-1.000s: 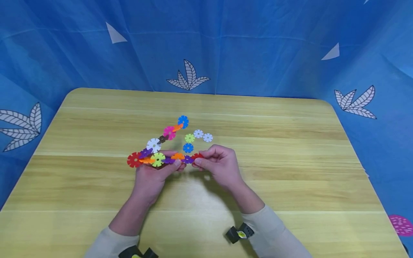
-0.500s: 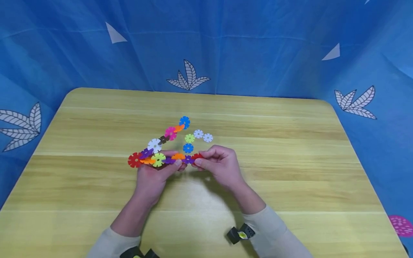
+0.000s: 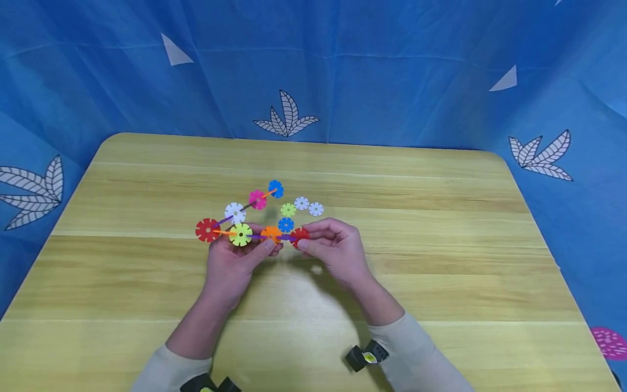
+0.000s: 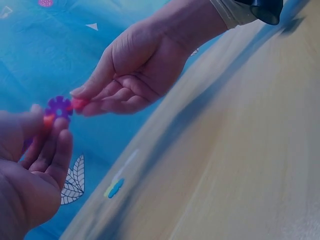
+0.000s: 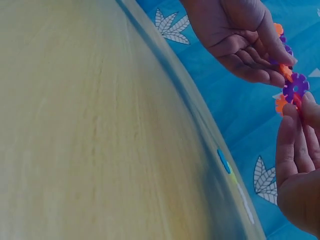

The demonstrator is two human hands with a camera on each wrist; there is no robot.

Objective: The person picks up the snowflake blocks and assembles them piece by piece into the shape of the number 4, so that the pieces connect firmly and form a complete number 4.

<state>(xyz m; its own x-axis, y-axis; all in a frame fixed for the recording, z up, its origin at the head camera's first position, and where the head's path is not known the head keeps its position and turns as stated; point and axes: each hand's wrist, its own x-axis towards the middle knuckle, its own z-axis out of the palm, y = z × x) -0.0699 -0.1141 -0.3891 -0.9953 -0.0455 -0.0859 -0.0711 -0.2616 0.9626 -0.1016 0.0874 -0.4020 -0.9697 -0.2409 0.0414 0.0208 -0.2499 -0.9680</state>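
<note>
A V-shaped chain of interlocking snowflake discs [image 3: 241, 235] is held up over the table, its bend at a large red disc [image 3: 208, 230] on the left. One arm of it runs back through white and pink to a blue disc [image 3: 276, 189]. My left hand [image 3: 230, 269] pinches the nearer arm at an orange disc [image 3: 270, 233], thumb on top. My right hand [image 3: 338, 253] pinches a red disc [image 3: 301, 236] at that arm's right end. Between the hands a purple disc [image 4: 59, 108] meets the red one's edge; fingertips cover part of the red disc.
Behind the hands lie loose discs on the wooden table [image 3: 441, 245]: one blue [image 3: 286, 225], one lime [image 3: 288, 209] and two white discs [image 3: 315, 209]. A blue patterned cloth [image 3: 392, 71] hangs beyond the table's far edge.
The chain has turned about its length, so the purple and orange links now show edge-on. Its bend has risen slightly and the blue end has dipped. Both hands keep their hold.
</note>
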